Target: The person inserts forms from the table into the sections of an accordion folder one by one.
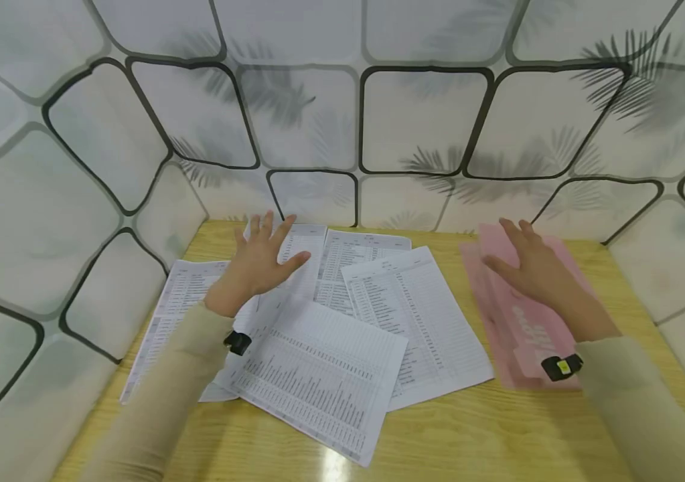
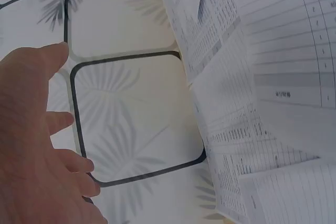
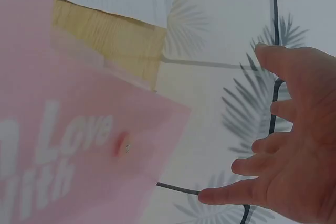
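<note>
Several printed paper sheets (image 1: pixel 324 375) with tables of text lie spread and overlapping on the left and middle of the table. Over the back-left sheets is my left hand (image 1: pixel 264 258), fingers spread and holding nothing. In the left wrist view that hand (image 2: pixel 47 145) shows at the left, apart from the papers (image 2: pixel 283 119). Pink plastic document folders (image 1: pixel 535 321) with white lettering lie stacked on the right. My right hand (image 1: pixel 529 264) is spread above them, empty. The right wrist view shows a folder's snap button (image 3: pixel 125 145) and the right hand (image 3: pixel 294 140) away from the folder.
The wooden table (image 1: pixel 457 435) is pale yellow, with its back edge against a wall (image 1: pixel 420 120) patterned with dark outlines and leaves. Side walls rise at the left and right. A black band (image 1: pixel 237 343) sits on the left wrist and another (image 1: pixel 562 367) on the right.
</note>
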Available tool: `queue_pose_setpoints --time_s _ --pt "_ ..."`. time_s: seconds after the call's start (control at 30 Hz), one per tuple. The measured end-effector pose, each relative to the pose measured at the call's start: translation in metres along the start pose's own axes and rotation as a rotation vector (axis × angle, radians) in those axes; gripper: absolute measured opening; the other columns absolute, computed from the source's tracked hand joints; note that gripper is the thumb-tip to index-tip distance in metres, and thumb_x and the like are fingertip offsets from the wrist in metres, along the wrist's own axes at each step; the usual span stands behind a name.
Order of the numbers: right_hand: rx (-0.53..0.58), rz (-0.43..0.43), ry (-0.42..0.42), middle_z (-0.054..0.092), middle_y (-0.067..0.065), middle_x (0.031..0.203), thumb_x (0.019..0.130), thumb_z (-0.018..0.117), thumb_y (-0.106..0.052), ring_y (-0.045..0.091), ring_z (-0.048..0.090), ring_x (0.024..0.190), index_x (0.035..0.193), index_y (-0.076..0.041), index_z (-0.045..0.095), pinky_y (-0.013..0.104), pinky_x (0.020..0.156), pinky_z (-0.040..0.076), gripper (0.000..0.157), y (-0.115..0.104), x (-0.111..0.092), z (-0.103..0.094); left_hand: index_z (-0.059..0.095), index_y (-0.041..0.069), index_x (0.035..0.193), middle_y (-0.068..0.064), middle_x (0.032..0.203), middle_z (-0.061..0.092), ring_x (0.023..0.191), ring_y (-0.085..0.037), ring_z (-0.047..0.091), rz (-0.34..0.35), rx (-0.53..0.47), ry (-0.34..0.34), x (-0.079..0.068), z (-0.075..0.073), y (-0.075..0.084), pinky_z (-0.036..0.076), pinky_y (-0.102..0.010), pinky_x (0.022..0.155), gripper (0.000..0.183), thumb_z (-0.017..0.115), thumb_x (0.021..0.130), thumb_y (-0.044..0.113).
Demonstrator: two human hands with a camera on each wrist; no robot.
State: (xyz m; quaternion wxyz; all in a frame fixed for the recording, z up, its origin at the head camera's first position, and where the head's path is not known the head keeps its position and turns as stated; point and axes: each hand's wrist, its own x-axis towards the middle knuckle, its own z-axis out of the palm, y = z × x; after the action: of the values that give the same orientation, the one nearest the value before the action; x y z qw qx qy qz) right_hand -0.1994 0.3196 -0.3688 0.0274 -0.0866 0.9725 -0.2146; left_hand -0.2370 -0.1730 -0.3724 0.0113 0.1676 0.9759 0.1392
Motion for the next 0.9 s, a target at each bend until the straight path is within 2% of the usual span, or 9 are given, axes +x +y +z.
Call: queue_pose_setpoints --time_s 0.17,0.33,0.6,0.77,0.9 --pt "-0.001 0.011 -0.035 0.003 0.047 0.165 0.108 0.054 -0.048 0.080 0.031 0.131 0.169 -0.004 0.008 0.087 0.105 0.032 0.088 0.015 -0.012 0.004 0.016 0.022 0.171 -0.032 0.173 0.009 0.159 -0.057 0.005 0.054 -0.028 -0.031 0.003 0.016 0.020 0.001 -0.083 0.122 0.083 0.048 0.106 0.063" --pt "-0.002 0.027 -0.068 0.005 0.047 0.165 0.107 0.056 -0.051 0.077 0.030 0.136 0.169 -0.003 0.011 0.085 0.109 0.031 0.090 0.026 -0.021 0.012 0.018 0.024 0.171 -0.030 0.174 0.009 0.160 -0.055 0.007 0.123 -0.056 -0.067 0.008 0.038 0.047 0.001 -0.082 0.123 0.081 0.047 0.106 0.063" --pt "-0.002 -0.006 -0.048 0.013 0.054 0.158 0.107 0.060 -0.044 0.079 0.037 0.129 0.165 0.002 0.018 0.085 0.104 0.036 0.086 0.039 -0.036 0.027 0.021 0.026 0.170 -0.027 0.174 0.015 0.160 -0.054 0.012 0.234 -0.049 -0.141 0.018 0.083 0.102 0.008 -0.080 0.125 0.078 0.044 0.107 0.065" --pt "-0.026 -0.015 -0.046 0.017 0.056 0.156 0.106 0.061 -0.044 0.080 0.034 0.131 0.164 0.003 0.020 0.086 0.104 0.036 0.085 0.044 -0.040 0.039 0.023 0.028 0.170 -0.025 0.174 0.018 0.161 -0.051 0.012 0.286 -0.052 -0.186 0.022 0.106 0.134 0.010 -0.078 0.126 0.075 0.043 0.107 0.065" --pt "-0.042 -0.008 -0.058 0.018 0.055 0.156 0.104 0.064 -0.045 0.078 0.030 0.135 0.163 0.003 0.021 0.085 0.106 0.035 0.088 0.042 -0.042 0.044 0.022 0.030 0.170 -0.021 0.175 0.018 0.162 -0.049 0.012 0.317 -0.026 -0.223 0.026 0.118 0.160 0.011 -0.076 0.128 0.074 0.041 0.107 0.066"
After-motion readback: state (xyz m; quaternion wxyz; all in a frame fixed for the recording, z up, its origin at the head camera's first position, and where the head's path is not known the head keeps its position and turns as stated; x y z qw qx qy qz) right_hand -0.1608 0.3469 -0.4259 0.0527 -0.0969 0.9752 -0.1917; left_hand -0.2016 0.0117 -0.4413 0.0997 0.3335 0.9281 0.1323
